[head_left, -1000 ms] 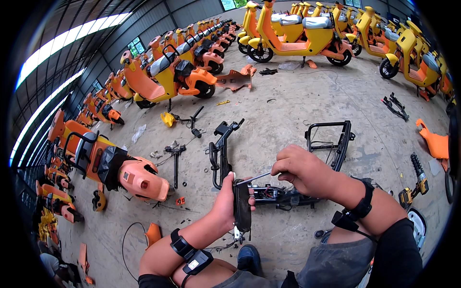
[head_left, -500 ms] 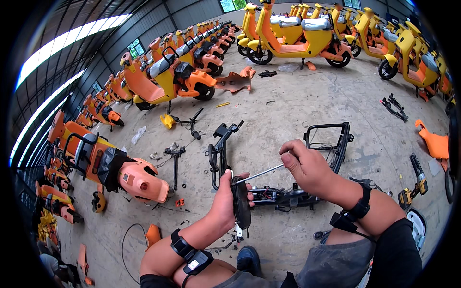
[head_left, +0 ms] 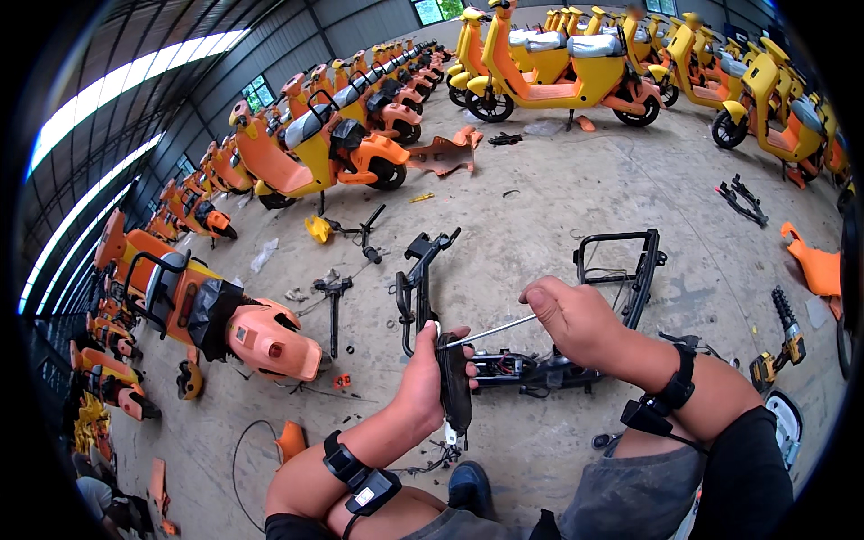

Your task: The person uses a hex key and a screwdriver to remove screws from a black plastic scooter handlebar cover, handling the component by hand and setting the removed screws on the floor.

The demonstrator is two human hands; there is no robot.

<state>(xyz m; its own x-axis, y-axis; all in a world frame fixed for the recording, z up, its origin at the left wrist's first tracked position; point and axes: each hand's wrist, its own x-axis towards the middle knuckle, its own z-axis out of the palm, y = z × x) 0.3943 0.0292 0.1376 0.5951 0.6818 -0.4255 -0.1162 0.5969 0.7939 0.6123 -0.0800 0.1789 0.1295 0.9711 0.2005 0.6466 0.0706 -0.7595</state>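
Skylights point(head_left: 135, 85) glowing at left; scooters point(head_left: 270, 162) standing in rows on grey, littered floor point(head_left: 531, 198); ribbed wall point(head_left: 369, 22) closing far side. At centre, left hand point(head_left: 423, 378) curling round black part point(head_left: 456, 387), holding it above floor. Thin rod point(head_left: 495, 331) slanting from part's upper end to right hand point(head_left: 576, 319), fingers closing on it. Beyond, black frame point(head_left: 531, 371) lying on floor; farther right, drill point(head_left: 792, 347). Since one second ago, right hand sitting farther from part, more rod showing.

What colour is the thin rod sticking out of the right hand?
The thin rod is silvery grey; it shows best in the head view.
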